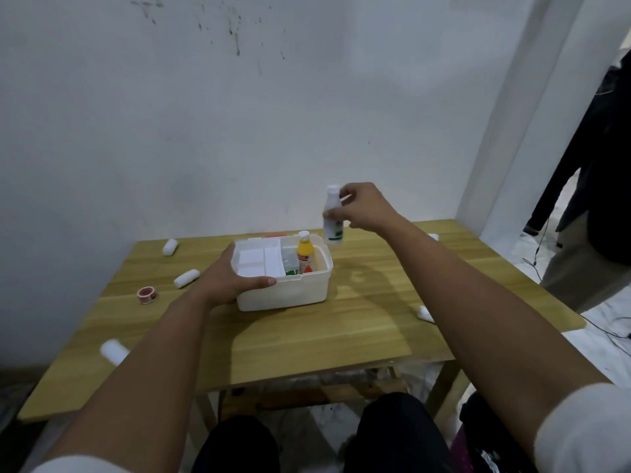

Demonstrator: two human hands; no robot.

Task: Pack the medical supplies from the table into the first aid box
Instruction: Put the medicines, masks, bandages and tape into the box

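We look down on a wooden table (358, 336) set against a pale, marked wall (239, 114), the biggest things before us. At the far right a person in dark clothing (601, 199) stands beside the table, only partly in view.

Near the middle of the table sits the open white first aid box (290, 295). Inside it we see white packets on the left, a green and white carton in the middle, and a yellow bottle (305, 252) with a white cap standing upright toward the right; the right end shows bare floor.

Our left hand (228, 278) grips the box at its near-left corner, fingers curled round the far side of the rim and the thumb laid along the near edge. Our right hand (362, 206) is raised above and just beyond the box's far-right corner, closed around a white bottle (332, 216) with a green label, held nearly upright and clear of both box and table.

Scattered supplies lie on the table, well apart from the box: white gauze rolls at far left (169, 247), at left (186, 278), at the near-left edge (114, 349), and one on the right (425, 313) partly hidden by our forearm. A small roll of tape (147, 295) with a red rim lies left of the box.
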